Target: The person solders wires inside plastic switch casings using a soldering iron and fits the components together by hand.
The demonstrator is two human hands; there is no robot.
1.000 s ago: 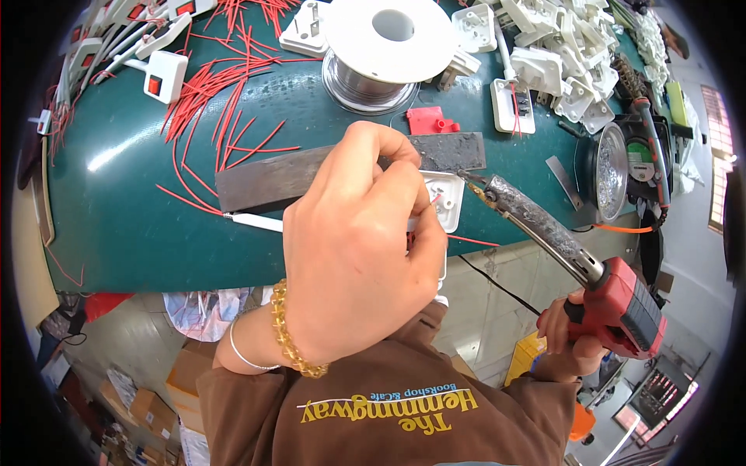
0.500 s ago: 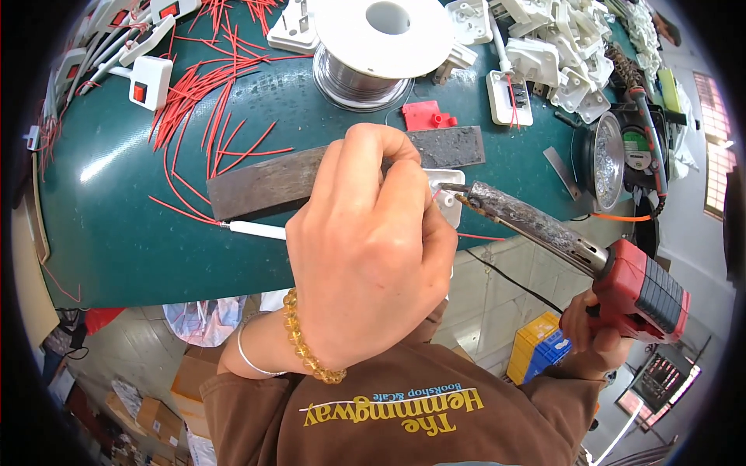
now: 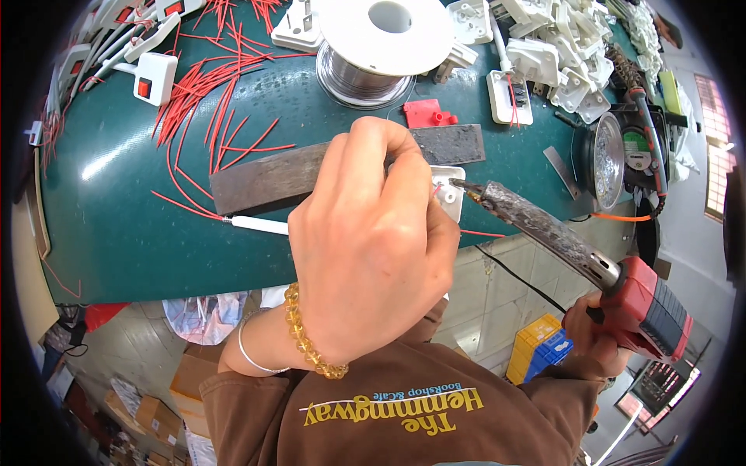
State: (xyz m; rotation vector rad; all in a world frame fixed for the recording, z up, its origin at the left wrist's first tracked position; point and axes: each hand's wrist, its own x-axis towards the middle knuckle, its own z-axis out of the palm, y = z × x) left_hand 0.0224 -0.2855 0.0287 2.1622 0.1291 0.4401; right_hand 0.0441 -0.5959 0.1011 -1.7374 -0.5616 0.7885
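My left hand (image 3: 373, 245), wearing a yellow bead bracelet, is closed with fingertips pinched over a small white plastic housing (image 3: 449, 203). What the fingers grip is hidden beneath the hand. Held at the lower right in my right hand (image 3: 587, 334) is a red-handled soldering iron (image 3: 548, 229). Its dark tip is over the housing's upper right part, close to a bit of red wire; contact is unclear. A white cable (image 3: 260, 225) with red wire ends emerges left of my left hand. Behind the hand lies a dark flat bar (image 3: 268, 179).
A solder spool (image 3: 365, 74) stands behind the bar, near a red plastic piece (image 3: 426, 114). Cut red wires (image 3: 194, 97) and white switch units (image 3: 154, 80) lie left. White housings (image 3: 556, 50) are heaped at back right, above a round metal dish (image 3: 606, 163).
The soldering iron's tip has drawn back slightly to the right, and its handle sits a little lower. My left hand has shifted marginally, still pinched.
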